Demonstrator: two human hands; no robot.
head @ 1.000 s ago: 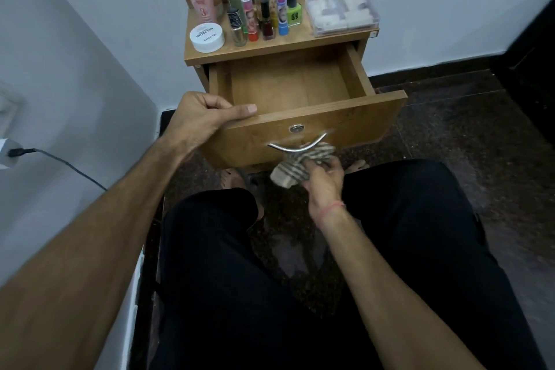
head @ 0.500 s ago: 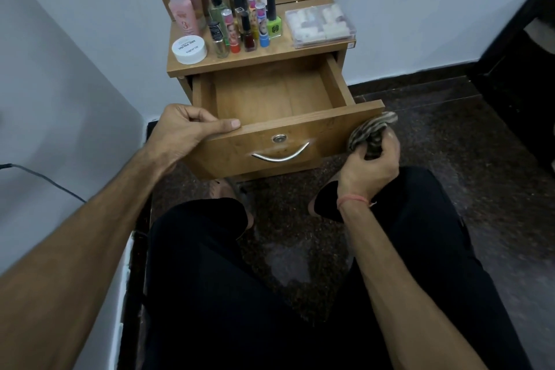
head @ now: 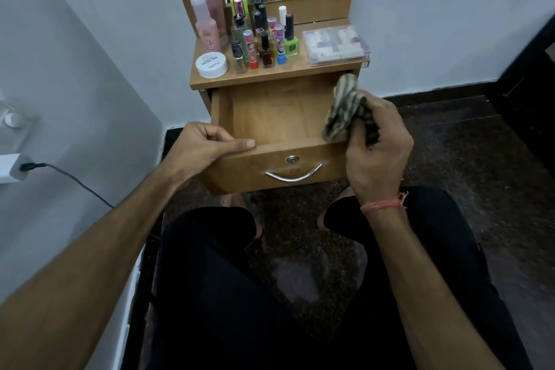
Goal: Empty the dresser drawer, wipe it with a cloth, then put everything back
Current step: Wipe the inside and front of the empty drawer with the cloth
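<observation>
Right hand [head: 379,141] grips cloth [head: 345,108] (bunched) at drawer [head: 270,117] edge.

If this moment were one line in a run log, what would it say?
step: wiping | drawer: open, emptied | left hand: grips drawer front | right hand: holds striped cloth at drawer's right side | bottles: on top

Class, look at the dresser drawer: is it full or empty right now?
Empty: the drawer is pulled open and only its bare wooden floor shows inside.
</observation>
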